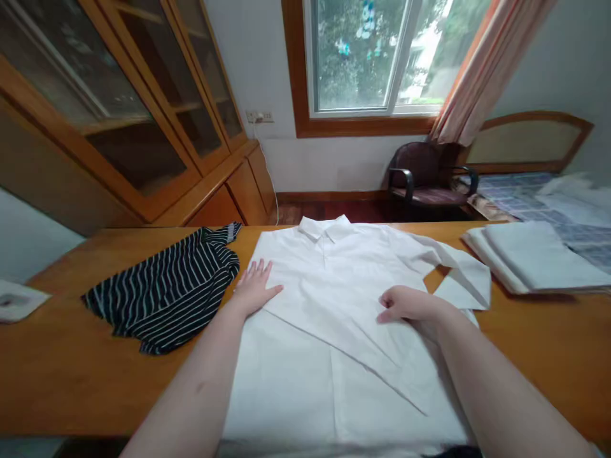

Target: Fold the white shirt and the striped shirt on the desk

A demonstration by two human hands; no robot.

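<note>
Shirt: white collared shirt [305, 381], lying spread on the table, collar at the far side; a panel folded diagonally across the body, its edge running from below the left hand toward the lower right
Sleeve: folded back across the shirt's upper right [461, 273], its end reaching past the shirt's edge
Left hand [255, 289]: palm down on the shirt's chest, fingers spread; released, grasping nothing
Right hand [410, 305]: on the folded panel, fingers loosely curled; whether it pinches cloth, cannot tell
Table: wooden table [62, 362] under the shirt
Nearby: crumpled black-and-white striped garment [165, 296] just left of the shirt; stack of folded white garments [534, 257] at the table's right side
Beyond: glass-fronted wooden cabinet [143, 108], dark armchair [429, 181], window [367, 57]
</note>
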